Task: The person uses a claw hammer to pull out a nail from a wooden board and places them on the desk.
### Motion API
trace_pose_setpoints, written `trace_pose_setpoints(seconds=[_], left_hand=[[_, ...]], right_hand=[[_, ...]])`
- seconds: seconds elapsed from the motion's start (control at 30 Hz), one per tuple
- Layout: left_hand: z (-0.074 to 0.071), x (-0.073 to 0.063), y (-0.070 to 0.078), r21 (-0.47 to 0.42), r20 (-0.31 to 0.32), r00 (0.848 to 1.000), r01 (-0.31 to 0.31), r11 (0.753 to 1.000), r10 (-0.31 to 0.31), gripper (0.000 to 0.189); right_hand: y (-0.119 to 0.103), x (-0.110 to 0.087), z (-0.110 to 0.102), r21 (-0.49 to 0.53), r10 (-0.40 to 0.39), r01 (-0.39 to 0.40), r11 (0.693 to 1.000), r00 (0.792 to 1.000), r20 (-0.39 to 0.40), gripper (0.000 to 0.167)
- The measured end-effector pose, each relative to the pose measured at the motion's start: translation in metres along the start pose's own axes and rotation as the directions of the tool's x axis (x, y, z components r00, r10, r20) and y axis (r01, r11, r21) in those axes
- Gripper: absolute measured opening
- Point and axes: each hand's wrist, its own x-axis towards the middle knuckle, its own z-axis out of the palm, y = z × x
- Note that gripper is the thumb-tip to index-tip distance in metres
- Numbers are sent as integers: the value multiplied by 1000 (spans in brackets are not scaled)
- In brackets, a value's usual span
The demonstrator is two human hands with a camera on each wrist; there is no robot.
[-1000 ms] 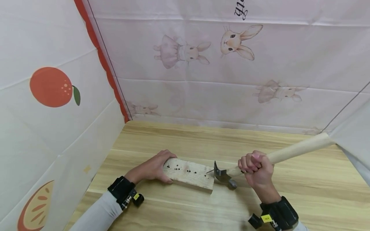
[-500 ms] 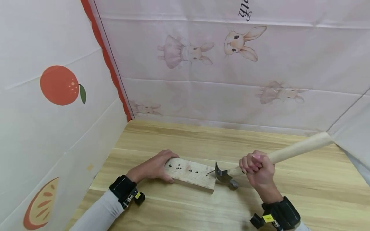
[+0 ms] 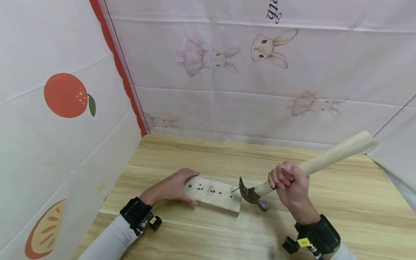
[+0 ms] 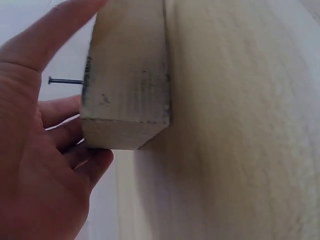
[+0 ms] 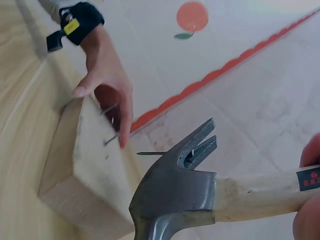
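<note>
My left hand point(image 3: 172, 187) grips the left end of a short wooden board point(image 3: 208, 196), thumb on the near side and fingers on the far side. A nail point(image 4: 65, 81) stands out of the board near that hand in the left wrist view. With my right hand point(image 3: 290, 187) I hold a claw hammer point(image 3: 249, 194) by its wooden handle, the claw over the board's right end. Caught in the claw slot is a thin nail point(image 5: 150, 153); its pointed tip shows bare in the right wrist view. Several dark holes and nails dot the board's top.
Beneath the board lies a wood-grain tabletop point(image 3: 182, 234). A pale sheet with rabbit drawings point(image 3: 211, 59) hangs at the back, and a white one with a printed orange point(image 3: 65, 95) at the left. The hammer handle reaches out to the right, near the table's back-right corner.
The hammer has risen a little and its handle end has swung up, with the nail moving up in the claw. My left hand and the board have stayed nearly still.
</note>
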Motion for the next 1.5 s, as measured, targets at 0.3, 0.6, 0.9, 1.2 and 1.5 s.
trace_pose_setpoints(seconds=[0.3,0.6,0.9,1.2,1.5], left_hand=[[-5,-4,10,-57,-70,997,-44,997,40,99],[2,-13,29,-273,-57,992,-122,954,110,83],[3,-22,66,-333,9,975,-208,919,224,59],[9,-28,98,-371,-25,921,-369,852,388,41],[14,-28,111,-354,-88,901,-427,833,424,22]], right_hand=[[-21,10,28,101,85,-82,992,996,-24,42],[-34,8,53,154,211,-192,969,971,-116,46],[-39,4,66,202,259,-233,951,959,-116,45],[-37,2,71,190,254,-235,953,964,-82,44],[-33,0,74,167,253,-239,957,965,-64,42]])
